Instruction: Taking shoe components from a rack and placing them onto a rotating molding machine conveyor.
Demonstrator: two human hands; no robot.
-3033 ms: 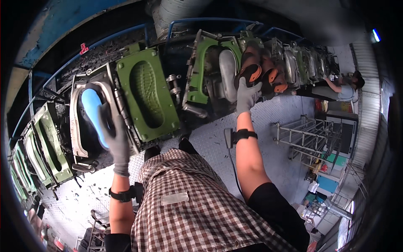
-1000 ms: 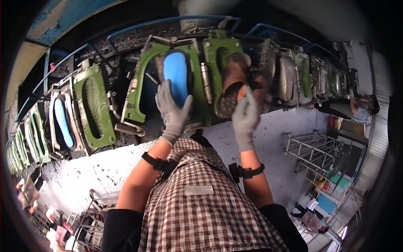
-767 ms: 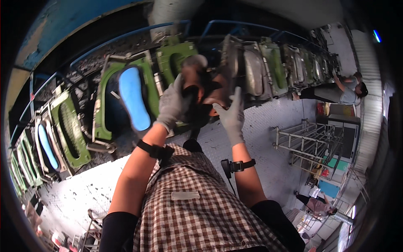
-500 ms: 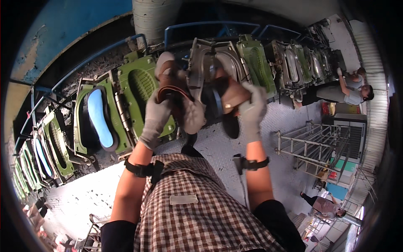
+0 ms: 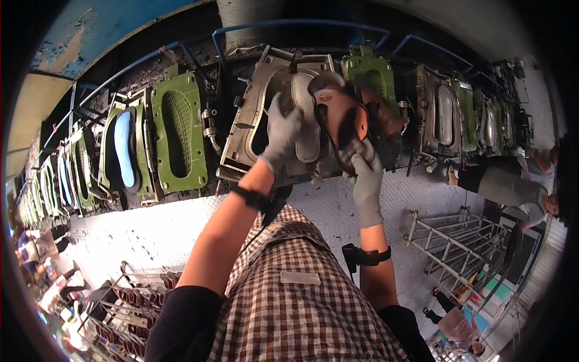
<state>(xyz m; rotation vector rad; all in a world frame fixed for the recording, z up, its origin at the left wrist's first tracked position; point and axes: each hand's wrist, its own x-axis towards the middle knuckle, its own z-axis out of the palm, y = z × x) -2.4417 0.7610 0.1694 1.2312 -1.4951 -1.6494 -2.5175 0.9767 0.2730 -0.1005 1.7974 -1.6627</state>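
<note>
My left hand (image 5: 282, 136), in a grey glove, is over an opened grey metal sole mould (image 5: 248, 130). Its thumb and fingers are apart and hold nothing. Beside its fingertips stands the mould's pale, sole-shaped plate (image 5: 306, 120). My right hand (image 5: 367, 178), also gloved, is closed on one end of a brown sandal (image 5: 336, 111) with cut-out sides and an orange-brown lining. Just right of it is a second brown shoe piece (image 5: 386, 114), blurred; whether my right hand holds that too is unclear. Both overlap the right side of the mould and a green mould.
Green sole moulds (image 5: 178, 130) line the bench on both sides, one with a blue insole (image 5: 125, 148). A blue rail (image 5: 301, 23) runs behind. A metal rack (image 5: 452, 241) stands right on the patterned floor. Other people (image 5: 509, 187) are at the right; shoe-filled racks (image 5: 129, 314) at lower left.
My left hand has let go of the brown shoe it held and moved right, over the grey mould. Both brown shoes now appear by my right hand. The view has shifted along the bench.
</note>
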